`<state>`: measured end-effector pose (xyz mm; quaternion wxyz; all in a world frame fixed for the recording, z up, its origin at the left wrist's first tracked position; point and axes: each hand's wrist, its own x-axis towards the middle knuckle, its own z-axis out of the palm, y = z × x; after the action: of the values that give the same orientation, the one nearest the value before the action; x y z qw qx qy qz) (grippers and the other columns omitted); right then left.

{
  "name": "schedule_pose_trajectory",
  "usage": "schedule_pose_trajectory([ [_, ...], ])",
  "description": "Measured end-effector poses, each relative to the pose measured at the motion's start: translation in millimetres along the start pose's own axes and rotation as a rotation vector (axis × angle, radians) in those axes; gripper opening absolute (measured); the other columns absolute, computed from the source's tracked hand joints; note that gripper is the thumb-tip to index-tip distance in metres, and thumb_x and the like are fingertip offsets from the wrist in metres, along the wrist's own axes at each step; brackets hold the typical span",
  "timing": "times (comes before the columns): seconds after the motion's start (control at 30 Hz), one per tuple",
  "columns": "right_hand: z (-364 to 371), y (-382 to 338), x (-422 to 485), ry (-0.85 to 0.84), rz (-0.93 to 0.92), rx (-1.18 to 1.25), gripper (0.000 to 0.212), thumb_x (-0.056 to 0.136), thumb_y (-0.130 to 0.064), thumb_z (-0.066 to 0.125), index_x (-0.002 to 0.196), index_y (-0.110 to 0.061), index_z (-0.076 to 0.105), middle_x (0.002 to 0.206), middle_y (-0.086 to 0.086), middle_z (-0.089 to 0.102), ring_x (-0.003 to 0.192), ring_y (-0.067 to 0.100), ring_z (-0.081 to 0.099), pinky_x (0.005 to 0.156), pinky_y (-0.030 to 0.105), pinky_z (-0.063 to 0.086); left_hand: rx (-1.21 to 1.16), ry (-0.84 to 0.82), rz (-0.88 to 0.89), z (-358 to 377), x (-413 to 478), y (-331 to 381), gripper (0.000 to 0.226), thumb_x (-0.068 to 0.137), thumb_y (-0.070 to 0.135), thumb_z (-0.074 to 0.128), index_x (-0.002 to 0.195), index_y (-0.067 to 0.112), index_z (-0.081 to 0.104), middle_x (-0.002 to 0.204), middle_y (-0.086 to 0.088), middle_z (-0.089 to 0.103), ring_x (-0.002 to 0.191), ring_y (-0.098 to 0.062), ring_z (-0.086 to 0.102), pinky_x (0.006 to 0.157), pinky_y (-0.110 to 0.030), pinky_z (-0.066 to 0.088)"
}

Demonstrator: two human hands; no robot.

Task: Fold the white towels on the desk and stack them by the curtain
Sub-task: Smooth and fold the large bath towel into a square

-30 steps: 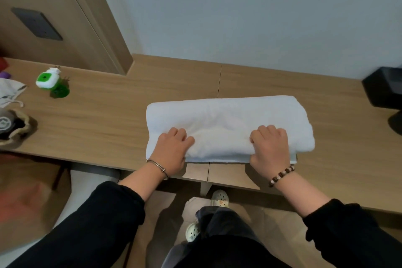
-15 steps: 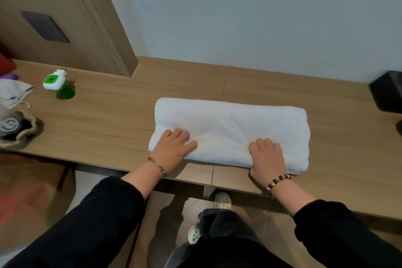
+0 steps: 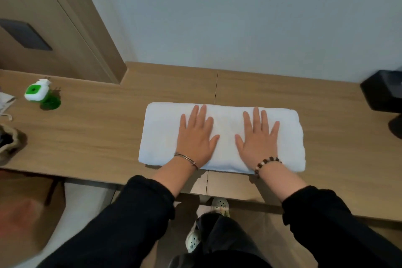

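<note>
While the white towel (image 3: 289, 137), folded to a strip at the front edge of the desk (image 3: 97, 137), is pressed flat by the spread left hand (image 3: 196, 137) and right hand (image 3: 258, 137), further folding and stacking by the unseen curtain are judged outstanding.

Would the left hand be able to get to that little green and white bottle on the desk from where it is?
Probably yes. The left hand lies flat on the towel, holding nothing, and only bare desk lies between it and the bottle.
</note>
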<state>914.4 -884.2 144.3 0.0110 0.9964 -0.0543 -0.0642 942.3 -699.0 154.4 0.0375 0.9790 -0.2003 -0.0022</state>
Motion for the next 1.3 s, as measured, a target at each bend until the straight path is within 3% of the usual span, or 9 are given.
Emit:
schedule_pose_trajectory([
  [0.13, 14, 4, -5, 0.052, 0.008, -0.018, 0.070, 0.093, -0.054, 0.012, 0.151, -0.023, -0.010, 0.159, 0.005, -0.017, 0.145, 0.026, -0.017, 0.111, 0.052, -0.016, -0.025, -0.014, -0.010, 25, 1, 1, 0.064, 0.091, 0.054, 0.014, 0.149, 0.037, -0.007, 0.158, 0.002, -0.017, 0.144, -0.022, -0.021, 0.113, -0.054, -0.009],
  [0.23, 11, 3, -5, 0.030, 0.000, -0.032, 0.069, 0.093, -0.055, 0.015, 0.152, -0.023, 0.000, 0.160, 0.007, -0.002, 0.146, 0.027, -0.005, 0.112, 0.052, -0.013, -0.021, -0.010, -0.009, 33, -4, -3, 0.064, 0.089, 0.055, 0.011, 0.146, 0.040, -0.014, 0.155, 0.004, -0.023, 0.143, -0.021, -0.024, 0.112, -0.055, -0.010],
  [0.37, -5, 2, 13, 0.098, 0.085, 0.015, 0.062, 0.093, -0.050, 0.017, 0.147, -0.023, 0.027, 0.149, 0.009, 0.030, 0.136, 0.028, 0.022, 0.110, 0.054, 0.006, 0.013, -0.033, 0.015, 36, -4, -5, 0.065, 0.088, 0.055, 0.006, 0.144, 0.037, -0.021, 0.153, 0.000, -0.027, 0.142, -0.024, -0.026, 0.112, -0.056, -0.010],
  [0.5, 11, 19, 16, 0.049, 0.016, -0.045, 0.063, 0.093, -0.052, 0.008, 0.152, -0.029, 0.004, 0.160, 0.006, 0.001, 0.147, 0.025, -0.004, 0.109, 0.045, -0.022, 0.020, -0.020, 0.049, 37, -5, -12, 0.068, 0.089, 0.056, 0.013, 0.149, 0.035, -0.010, 0.156, 0.000, -0.019, 0.144, -0.023, -0.018, 0.113, -0.054, -0.005],
  [0.63, 14, 21, 22, 0.080, 0.029, -0.057, 0.066, 0.091, -0.054, 0.002, 0.152, -0.030, 0.006, 0.160, 0.006, 0.006, 0.147, 0.025, 0.000, 0.107, 0.041, -0.027, -0.010, 0.002, -0.017, 41, -3, -23, 0.069, 0.090, 0.056, 0.017, 0.149, 0.036, -0.012, 0.157, 0.003, -0.018, 0.145, -0.019, -0.018, 0.114, -0.050, -0.006],
  [0.8, 13, 14, 20, 0.057, 0.052, -0.032, 0.065, 0.092, -0.052, 0.006, 0.152, -0.028, 0.000, 0.160, 0.007, 0.005, 0.147, 0.026, 0.000, 0.112, 0.046, -0.016, -0.023, 0.021, -0.017, 43, 3, -32, 0.068, 0.090, 0.053, 0.018, 0.147, 0.035, -0.014, 0.156, 0.005, -0.019, 0.143, -0.014, -0.020, 0.113, -0.047, -0.009],
  [0.93, -10, 14, 39, 0.044, -0.097, -0.052, 0.063, 0.093, -0.050, 0.013, 0.152, -0.026, 0.012, 0.149, 0.005, 0.036, 0.134, 0.024, 0.032, 0.108, 0.049, 0.017, 0.030, -0.009, 0.036, 35, 22, -69, 0.066, 0.089, 0.050, 0.014, 0.151, 0.033, -0.002, 0.157, 0.005, -0.014, 0.146, -0.017, -0.011, 0.115, -0.050, -0.001],
  [1.13, -7, -4, 31, -0.018, -0.124, -0.067, 0.059, 0.096, -0.048, 0.017, 0.151, -0.034, 0.002, 0.159, 0.001, 0.015, 0.142, 0.028, 0.016, 0.108, 0.066, 0.006, 0.305, -0.184, -0.071, 7, 66, -121, 0.057, 0.098, 0.047, 0.013, 0.147, 0.040, -0.016, 0.159, 0.001, -0.015, 0.146, -0.026, -0.013, 0.114, -0.057, 0.002],
  [1.3, 0, -43, 21, -0.013, 0.024, 0.058, 0.061, 0.096, -0.046, 0.023, 0.152, -0.031, 0.002, 0.158, 0.005, 0.012, 0.141, 0.030, 0.014, 0.108, 0.060, 0.013, 0.054, -0.170, -0.262, -3, 60, -54, 0.060, 0.100, 0.023, 0.023, 0.151, 0.025, -0.007, 0.160, -0.003, -0.011, 0.146, -0.027, -0.010, 0.116, -0.053, 0.004],
])
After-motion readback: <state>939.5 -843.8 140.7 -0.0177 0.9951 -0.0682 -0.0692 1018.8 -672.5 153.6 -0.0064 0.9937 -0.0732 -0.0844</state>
